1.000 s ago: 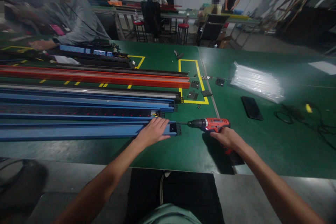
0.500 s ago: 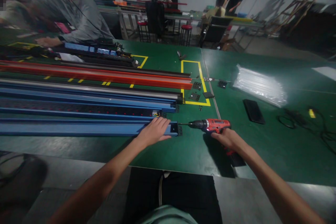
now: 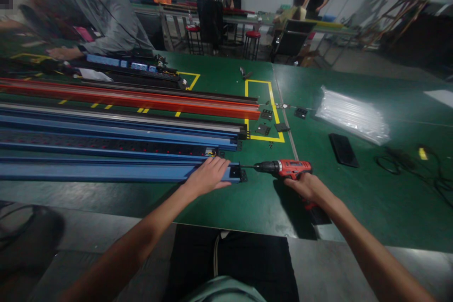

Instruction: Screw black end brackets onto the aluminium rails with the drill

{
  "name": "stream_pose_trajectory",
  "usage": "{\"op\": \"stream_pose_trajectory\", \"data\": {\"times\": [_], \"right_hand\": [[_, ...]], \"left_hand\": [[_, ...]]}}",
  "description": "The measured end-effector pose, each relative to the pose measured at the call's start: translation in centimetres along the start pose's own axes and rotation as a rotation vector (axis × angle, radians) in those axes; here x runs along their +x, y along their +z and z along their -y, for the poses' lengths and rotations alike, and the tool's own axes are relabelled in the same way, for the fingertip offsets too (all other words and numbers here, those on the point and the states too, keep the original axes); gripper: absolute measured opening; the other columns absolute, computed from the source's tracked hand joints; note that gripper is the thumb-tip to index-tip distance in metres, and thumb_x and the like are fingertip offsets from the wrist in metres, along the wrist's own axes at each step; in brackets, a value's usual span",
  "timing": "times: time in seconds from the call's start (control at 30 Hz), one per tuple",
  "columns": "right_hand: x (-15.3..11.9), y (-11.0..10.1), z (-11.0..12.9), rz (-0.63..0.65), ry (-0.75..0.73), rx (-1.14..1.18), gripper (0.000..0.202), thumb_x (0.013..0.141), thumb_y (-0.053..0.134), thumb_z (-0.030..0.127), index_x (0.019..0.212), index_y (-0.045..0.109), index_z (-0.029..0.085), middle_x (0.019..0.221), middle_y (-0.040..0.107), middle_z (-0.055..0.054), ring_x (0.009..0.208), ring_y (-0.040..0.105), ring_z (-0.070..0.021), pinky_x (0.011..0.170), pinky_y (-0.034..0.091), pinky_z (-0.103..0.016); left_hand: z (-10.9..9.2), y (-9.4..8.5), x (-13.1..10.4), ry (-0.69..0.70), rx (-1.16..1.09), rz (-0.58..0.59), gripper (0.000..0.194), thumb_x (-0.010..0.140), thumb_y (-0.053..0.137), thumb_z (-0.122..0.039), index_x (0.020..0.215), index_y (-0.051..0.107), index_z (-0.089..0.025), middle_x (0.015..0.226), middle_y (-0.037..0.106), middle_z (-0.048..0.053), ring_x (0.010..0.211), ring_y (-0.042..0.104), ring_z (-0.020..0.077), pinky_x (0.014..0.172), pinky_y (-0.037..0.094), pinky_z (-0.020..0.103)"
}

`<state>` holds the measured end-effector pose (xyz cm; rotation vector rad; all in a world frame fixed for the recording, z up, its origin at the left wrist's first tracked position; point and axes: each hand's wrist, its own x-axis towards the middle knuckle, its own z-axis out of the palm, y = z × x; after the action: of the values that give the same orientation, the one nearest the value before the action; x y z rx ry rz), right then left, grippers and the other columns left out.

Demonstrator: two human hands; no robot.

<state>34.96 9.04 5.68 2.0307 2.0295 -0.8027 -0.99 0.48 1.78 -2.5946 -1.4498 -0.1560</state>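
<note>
My left hand (image 3: 208,177) is closed over the right end of the nearest blue rail (image 3: 141,172), fingers across its top and thumb at the near side. A black end cap (image 3: 243,175) with holes sits on that end. My right hand (image 3: 307,187) is wrapped round the grip of a red and black power drill (image 3: 293,168), which lies level and points left. Its long thin bit (image 3: 249,166) reaches the end cap. Just behind, a second blue rail holds a dark strip (image 3: 155,146) with red dots and some wires at its end.
Farther back lie an orange rail (image 3: 159,104), black plates (image 3: 264,129) and a clear plastic bundle (image 3: 352,115). A black phone (image 3: 343,150) and cables (image 3: 399,163) are at right. A person's grey sleeve (image 3: 120,28) is at upper left.
Both hands, the drill and the nearest rail keep their places. The view has shifted very slightly, and in the background a seated person's arm has moved.
</note>
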Motion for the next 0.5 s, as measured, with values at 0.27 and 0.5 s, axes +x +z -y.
{"op": "stream_pose_trajectory", "data": {"times": [0.27, 0.5], "right_hand": [[0.13, 0.10, -0.17, 0.002, -0.002, -0.009, 0.035, 0.086, 0.059, 0.050, 0.069, 0.064, 0.020, 0.066, 0.067, -0.007, 0.060, 0.063, -0.0202, 0.059, 0.043, -0.031], [0.23, 0.16, -0.37, 0.005, -0.020, -0.004, 0.034, 0.087, 0.057, 0.049, 0.074, 0.067, 0.019, 0.069, 0.068, -0.008, 0.061, 0.063, -0.0208, 0.059, 0.042, -0.032]], "left_hand": [[-0.11, -0.24, 0.08, -0.002, 0.008, -0.004, 0.070, 0.098, 0.054, -0.061, 0.138, 0.053, -0.003, 0.128, 0.065, 0.020, 0.117, 0.059, 0.0325, 0.099, 0.042, 0.041], [-0.10, -0.23, 0.12, -0.002, 0.017, -0.004, 0.070, 0.097, 0.056, -0.061, 0.137, 0.054, -0.004, 0.126, 0.066, 0.019, 0.114, 0.060, 0.0321, 0.098, 0.043, 0.041]]}}
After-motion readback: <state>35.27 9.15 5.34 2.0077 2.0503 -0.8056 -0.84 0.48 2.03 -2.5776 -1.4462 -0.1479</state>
